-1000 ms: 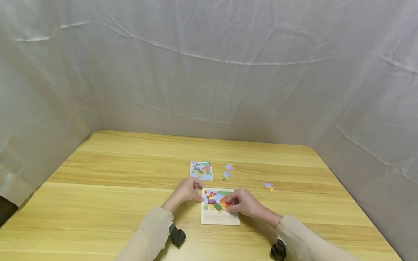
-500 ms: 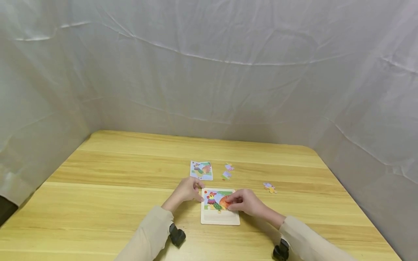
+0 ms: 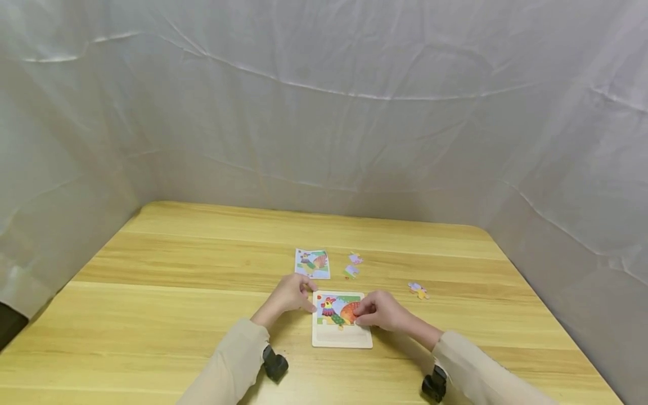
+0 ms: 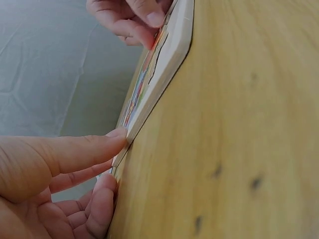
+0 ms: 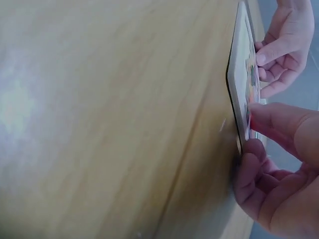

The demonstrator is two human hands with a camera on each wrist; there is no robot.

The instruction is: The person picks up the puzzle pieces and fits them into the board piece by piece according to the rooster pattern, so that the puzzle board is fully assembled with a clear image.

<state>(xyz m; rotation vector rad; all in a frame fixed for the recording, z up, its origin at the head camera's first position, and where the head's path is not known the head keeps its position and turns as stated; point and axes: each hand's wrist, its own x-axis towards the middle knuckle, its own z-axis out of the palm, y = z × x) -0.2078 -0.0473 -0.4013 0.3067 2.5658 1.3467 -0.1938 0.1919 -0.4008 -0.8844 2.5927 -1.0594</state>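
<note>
In the head view a pale puzzle tray [image 3: 341, 339] lies on the table, its upper part filled with a rooster picture [image 3: 334, 309] and its lower strip bare. My left hand [image 3: 291, 293] holds the tray at its left side, thumb on the edge and fingers near the upper left corner. Over the right side is my right hand [image 3: 382, 310], thumb and forefinger pinching a red-orange puzzle piece [image 5: 251, 121] at the rooster's tail. Those fingers mostly hide the piece. In the right wrist view, the other fingers curl beside the tray's rim [image 5: 238, 69].
A picture card [image 3: 312, 265] of the same rooster lies beyond the tray. Right of it are loose puzzle pieces [image 3: 352, 271], and another small group of pieces [image 3: 419, 291] lies farther right. Grey sheeting [image 3: 324, 140] surrounds the wooden table [image 3: 202, 253].
My right hand has shifted slightly to the right, and more of the rooster's red tail shows. The left hand and the tray have stayed nearly still.
</note>
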